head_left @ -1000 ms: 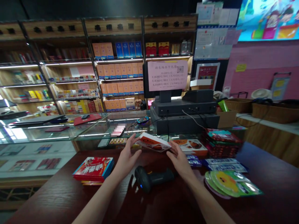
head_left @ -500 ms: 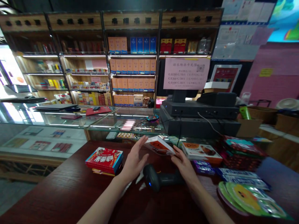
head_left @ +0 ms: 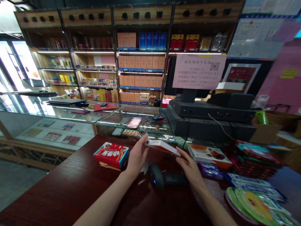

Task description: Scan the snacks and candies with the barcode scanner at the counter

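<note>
A flat white and orange box (head_left: pixel 163 147) is held tilted above the dark wooden counter, its narrow side facing me. My left hand (head_left: pixel 137 157) grips its left end, and my right hand (head_left: pixel 188 164) has its fingers on the right end. Below the box, a black barcode scanner (head_left: pixel 156 175) with a small blue light lies on the counter between my forearms. Left of my left hand sits a stack of red snack packs (head_left: pixel 111 154). A similar white and orange box (head_left: pixel 209 156) lies beyond my right hand.
Purple packs (head_left: pixel 210 171), blue and white packs (head_left: pixel 254 185), green round packages (head_left: pixel 256 205) and dark red bags (head_left: pixel 256 160) cover the right side. Behind the counter stand a glass case (head_left: pixel 110 117) and a monitor with a pink sign (head_left: pixel 198 71).
The held box has tipped, so its printed face now hardly shows. Both hands still hold it. The whole view has shifted, with the surroundings now farther right in the frame.
</note>
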The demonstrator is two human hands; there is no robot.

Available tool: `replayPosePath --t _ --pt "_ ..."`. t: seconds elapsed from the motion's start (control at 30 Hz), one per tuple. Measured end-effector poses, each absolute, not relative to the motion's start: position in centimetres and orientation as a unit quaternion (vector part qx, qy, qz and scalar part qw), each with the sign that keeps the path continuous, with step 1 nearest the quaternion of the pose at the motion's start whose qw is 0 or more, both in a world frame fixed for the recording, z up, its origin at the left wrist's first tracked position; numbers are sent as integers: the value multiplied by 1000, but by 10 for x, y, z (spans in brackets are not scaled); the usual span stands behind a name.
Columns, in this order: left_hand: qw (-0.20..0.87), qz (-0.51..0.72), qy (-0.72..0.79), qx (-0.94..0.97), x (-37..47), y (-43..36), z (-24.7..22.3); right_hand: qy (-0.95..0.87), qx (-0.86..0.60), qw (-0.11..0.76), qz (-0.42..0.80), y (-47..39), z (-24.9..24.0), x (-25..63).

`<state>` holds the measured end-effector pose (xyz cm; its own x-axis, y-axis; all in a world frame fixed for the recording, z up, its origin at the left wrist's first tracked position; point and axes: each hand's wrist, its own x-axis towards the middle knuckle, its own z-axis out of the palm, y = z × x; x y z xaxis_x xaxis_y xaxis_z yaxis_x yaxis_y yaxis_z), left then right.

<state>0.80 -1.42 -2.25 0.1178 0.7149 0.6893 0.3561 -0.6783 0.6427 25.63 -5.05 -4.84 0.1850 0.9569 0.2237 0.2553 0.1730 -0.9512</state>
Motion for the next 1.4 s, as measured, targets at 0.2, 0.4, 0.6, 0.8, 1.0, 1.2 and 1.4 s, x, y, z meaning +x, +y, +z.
replayPosePath --t 0.2,0.4,0.6,0.8,1.0,1.2,1.4 --pt "141 573 385 710 4 -11 -25 -579 -548 537 275 -51 -51 254" --pt "106 553 349 749 2 -13 -23 -545 -524 560 340 -49 -50 258" --pt "103 549 354 750 4 -12 -25 -554 -518 551 348 -42 -59 260" --pt "55 552 358 751 0 -10 -25 -608 -538 518 269 -42 -64 266" --pt "-50 501 395 769 -5 -6 -28 -709 -529 376 276 -68 -37 266" --pt "-66 448 401 796 -7 -7 -30 -778 -530 223 253 -83 -37 261" --pt "-97 426 387 812 -6 -7 -31 -802 -524 186 216 -81 -41 255"
